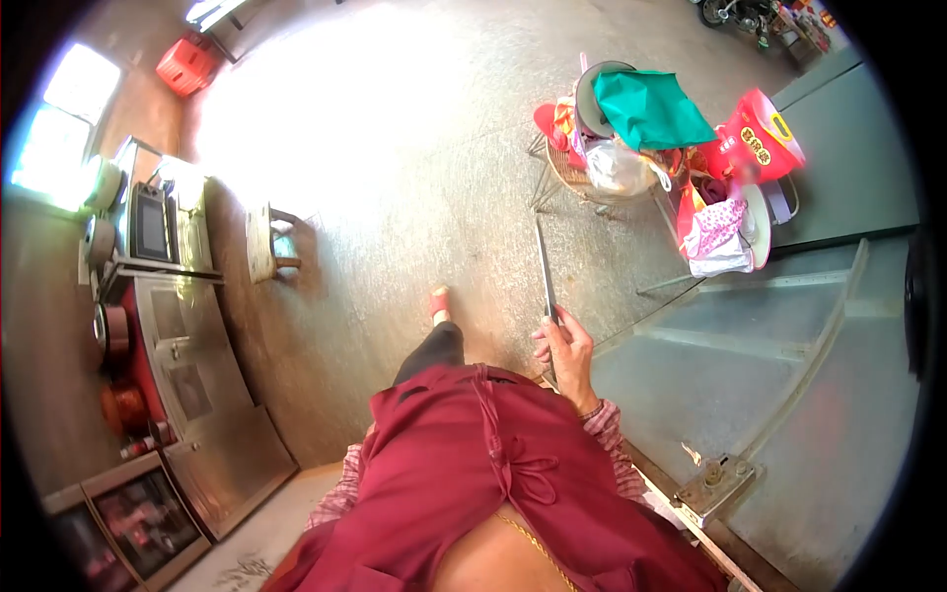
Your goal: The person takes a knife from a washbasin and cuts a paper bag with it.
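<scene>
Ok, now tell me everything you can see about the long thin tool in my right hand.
The tool is long, straight and narrow, grey and metallic-looking, darker near the grip. Your right hand holds its near end, thumb along it, fingers hiding part of the handle. It points away from you, over the floor, its tip appearing near the stand's legs; whether it touches anything there isn't clear.
</scene>
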`<state>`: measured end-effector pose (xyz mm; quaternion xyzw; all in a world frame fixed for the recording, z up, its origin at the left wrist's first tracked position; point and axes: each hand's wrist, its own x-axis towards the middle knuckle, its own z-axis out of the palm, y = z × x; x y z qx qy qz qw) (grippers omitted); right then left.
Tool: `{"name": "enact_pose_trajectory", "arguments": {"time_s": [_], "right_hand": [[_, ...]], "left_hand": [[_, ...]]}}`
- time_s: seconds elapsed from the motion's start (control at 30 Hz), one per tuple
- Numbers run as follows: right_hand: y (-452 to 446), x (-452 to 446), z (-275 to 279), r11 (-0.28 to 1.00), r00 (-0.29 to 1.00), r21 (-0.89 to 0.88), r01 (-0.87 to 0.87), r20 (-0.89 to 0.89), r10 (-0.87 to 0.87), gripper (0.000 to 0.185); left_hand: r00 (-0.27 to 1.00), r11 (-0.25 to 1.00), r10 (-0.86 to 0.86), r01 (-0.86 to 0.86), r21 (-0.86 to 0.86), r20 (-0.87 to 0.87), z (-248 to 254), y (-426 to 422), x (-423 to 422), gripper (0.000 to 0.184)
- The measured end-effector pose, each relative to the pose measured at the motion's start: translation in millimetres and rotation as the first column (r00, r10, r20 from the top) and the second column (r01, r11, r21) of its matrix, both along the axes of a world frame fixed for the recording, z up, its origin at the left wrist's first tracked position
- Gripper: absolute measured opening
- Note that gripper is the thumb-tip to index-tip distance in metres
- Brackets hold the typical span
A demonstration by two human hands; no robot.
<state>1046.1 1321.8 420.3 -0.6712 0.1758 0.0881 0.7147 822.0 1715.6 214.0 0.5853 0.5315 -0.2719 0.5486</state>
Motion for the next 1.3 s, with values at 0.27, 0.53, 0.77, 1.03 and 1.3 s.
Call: {"name": "enact_pose_trajectory", "arguments": {"time_s": [0.27,0.53,0.77,1.03,1.3], "right_hand": [[98,114,17,0.983,0.982,0.008,-0.181,-0.051,0.182,0.054],[97,190,17,0.992,0.991,-0.095,-0.086,-0.107,0.076,0.051],[61,288,-3,0.992,0.983,-0.129,-0.003,-0.184,-0.021,0.048],[18,478,1,0.999,0.995,-0.037,-0.004,-0.101,0.001,0.046],[38,654,25,0.98,0.977,-0.014,-0.197,0.085,0.198,0.049]], "left_hand": [[0.991,0.996,-0.08,0.076,0.036,0.104,5,102,188,0.021],[0.958,0.981,-0.195,0.191,0.039,0.209,5,132,358,0.02],[0.954,0.966,-0.254,0.258,-0.004,0.158,-16,110,453,0.02],[0.982,0.984,-0.179,0.177,0.028,0.067,-14,87,560,0.02],[0.97,0.983,-0.152,0.128,0.134,0.187,-4,67,691,0.019]]}}
